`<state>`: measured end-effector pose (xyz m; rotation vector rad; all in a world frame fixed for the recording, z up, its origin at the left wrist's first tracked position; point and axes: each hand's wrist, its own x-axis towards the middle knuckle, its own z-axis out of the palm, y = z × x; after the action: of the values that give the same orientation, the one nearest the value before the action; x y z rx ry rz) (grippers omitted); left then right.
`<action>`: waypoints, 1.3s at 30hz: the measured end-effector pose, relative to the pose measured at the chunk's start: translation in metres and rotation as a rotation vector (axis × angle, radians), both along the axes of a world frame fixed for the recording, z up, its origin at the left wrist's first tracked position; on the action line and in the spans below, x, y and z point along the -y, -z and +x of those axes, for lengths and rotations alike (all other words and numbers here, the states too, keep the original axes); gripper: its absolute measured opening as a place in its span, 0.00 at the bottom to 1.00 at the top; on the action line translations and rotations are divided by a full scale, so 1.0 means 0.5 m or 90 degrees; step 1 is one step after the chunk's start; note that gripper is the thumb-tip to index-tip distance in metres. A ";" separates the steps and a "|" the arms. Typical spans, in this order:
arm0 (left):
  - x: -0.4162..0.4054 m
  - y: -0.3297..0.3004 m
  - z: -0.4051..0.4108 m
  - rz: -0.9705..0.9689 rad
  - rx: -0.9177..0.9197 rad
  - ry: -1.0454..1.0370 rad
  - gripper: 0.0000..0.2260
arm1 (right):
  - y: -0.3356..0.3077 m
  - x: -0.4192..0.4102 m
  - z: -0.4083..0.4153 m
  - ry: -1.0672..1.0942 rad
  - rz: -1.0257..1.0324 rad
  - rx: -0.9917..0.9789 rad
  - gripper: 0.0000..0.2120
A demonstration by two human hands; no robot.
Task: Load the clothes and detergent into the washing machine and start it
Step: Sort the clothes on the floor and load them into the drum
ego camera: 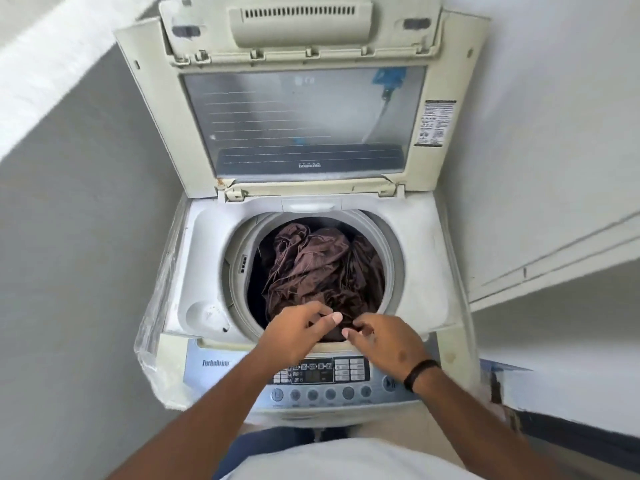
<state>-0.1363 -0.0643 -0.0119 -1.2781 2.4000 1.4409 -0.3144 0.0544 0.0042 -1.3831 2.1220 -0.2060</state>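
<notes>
Brown clothes point(322, 268) are lying crumpled inside the drum point(389, 268) of a top-loading washing machine point(204, 244), at the middle of the view. At the drum's 6 o'clock edge the fabric is being pinched by the left hand point(294, 334) and the right hand point(388, 341), fingers curled into it. The lid point(304, 109) is being held upright at 12 o'clock, with a small-print sticker point(434, 123), illegible, at its right edge. "TurboDrum" is printed on the control panel point(221, 375) at 7 o'clock. A black wristband point(420, 374) is being worn on the right wrist. Grey-white walls point(76, 237) are closing in from 9 and 3 o'clock.
</notes>
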 end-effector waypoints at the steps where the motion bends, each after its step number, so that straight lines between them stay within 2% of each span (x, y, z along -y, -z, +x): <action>1: -0.017 -0.002 0.006 -0.016 0.017 0.015 0.26 | 0.011 -0.017 0.011 -0.039 -0.033 -0.078 0.26; 3: -0.048 -0.003 0.017 -0.131 0.072 0.105 0.26 | 0.022 -0.034 0.028 -0.086 -0.077 -0.203 0.26; 5: -0.063 -0.004 0.023 -0.246 0.113 0.182 0.26 | 0.025 -0.035 0.034 -0.066 -0.102 -0.241 0.24; 11: -0.060 -0.027 0.013 -0.197 0.147 0.218 0.26 | 0.029 -0.039 0.037 -0.037 -0.140 -0.255 0.26; 17: -0.048 -0.022 0.023 -0.179 0.138 0.249 0.27 | 0.004 -0.056 0.065 0.061 -0.122 -0.179 0.22; 19: -0.047 -0.022 0.026 -0.155 0.097 0.245 0.24 | 0.000 -0.078 0.079 0.135 -0.168 -0.099 0.20; 22: -0.035 -0.012 0.035 -0.108 -0.009 0.201 0.14 | -0.025 -0.133 0.120 0.286 -0.291 -0.012 0.15; 25: -0.051 0.008 0.023 -0.124 -0.156 0.151 0.11 | -0.045 -0.230 0.165 0.428 -0.365 -0.052 0.12; 27: -0.093 0.007 0.000 -0.209 -0.280 0.153 0.10 | -0.053 -0.309 0.199 0.526 -0.379 -0.097 0.10; 29: -0.162 -0.021 -0.022 -0.223 -0.367 0.168 0.09 | -0.055 -0.386 0.234 0.604 -0.370 -0.127 0.05; 32: -0.286 -0.055 -0.047 -0.094 -0.425 0.316 0.07 | -0.060 -0.492 0.288 0.722 -0.351 -0.156 0.08; 35: -0.391 -0.046 -0.055 0.002 -0.373 0.515 0.12 | -0.068 -0.579 0.348 0.832 -0.347 -0.183 0.08; 39: -0.506 -0.030 -0.045 0.013 -0.278 0.708 0.20 | -0.064 -0.711 0.448 0.970 -0.308 -0.187 0.07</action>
<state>-0.1589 0.1889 0.0031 0.4723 2.5313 1.3567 -0.0904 0.4097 0.0363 0.3656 3.0341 -1.1776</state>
